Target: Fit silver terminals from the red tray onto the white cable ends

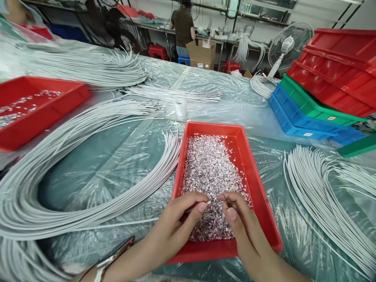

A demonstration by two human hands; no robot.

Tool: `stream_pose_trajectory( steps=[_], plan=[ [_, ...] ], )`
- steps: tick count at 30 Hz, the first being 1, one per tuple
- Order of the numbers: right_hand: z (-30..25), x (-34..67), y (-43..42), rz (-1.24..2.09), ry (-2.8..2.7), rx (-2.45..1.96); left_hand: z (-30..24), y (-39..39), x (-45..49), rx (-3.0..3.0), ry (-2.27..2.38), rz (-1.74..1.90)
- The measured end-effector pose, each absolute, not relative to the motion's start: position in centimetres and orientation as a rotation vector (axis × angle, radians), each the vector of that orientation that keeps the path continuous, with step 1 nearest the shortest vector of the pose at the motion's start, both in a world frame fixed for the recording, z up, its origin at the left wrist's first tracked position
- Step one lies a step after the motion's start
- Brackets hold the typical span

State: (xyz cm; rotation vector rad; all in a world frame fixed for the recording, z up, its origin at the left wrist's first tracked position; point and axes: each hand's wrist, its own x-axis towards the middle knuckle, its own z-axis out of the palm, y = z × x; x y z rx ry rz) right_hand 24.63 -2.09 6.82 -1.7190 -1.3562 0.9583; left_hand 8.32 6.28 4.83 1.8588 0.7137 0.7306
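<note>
My left hand [183, 219] is closed in a pinch on a white cable [129, 223], whose pale tip pokes out past the fingertips. The rest of that cable runs off to the left behind the hand. Opposite it, my right hand [245, 223] pinches something thin and dark, too small to name. Both hands hover over a red tray [260, 188], their fingertips a short gap apart. Inside the tray lies a heap of small shiny silver pieces [210, 168].
A big looped bundle of white cables [73, 215] lies left, another bundle [326, 196] right. A second red tray [44, 121] stands at far left. Beyond my tray is a clear roll [180, 107]. Stacked red, green and blue bins [335, 74] rise back right; a person [183, 29] sits behind.
</note>
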Motion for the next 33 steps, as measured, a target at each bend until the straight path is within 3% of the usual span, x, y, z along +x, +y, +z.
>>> stream_pose_trajectory(
  steps=[20, 33],
  plan=[
    [5.8, 24.6, -1.1, 0.567, -1.809, -1.505, 5.1, 6.4, 8.0, 1.783, 0.625, 0.685],
    [5.9, 24.6, -0.7, 0.574, -1.848, -1.44, 4.9, 6.4, 8.0, 1.75, 0.629, 0.718]
  ],
)
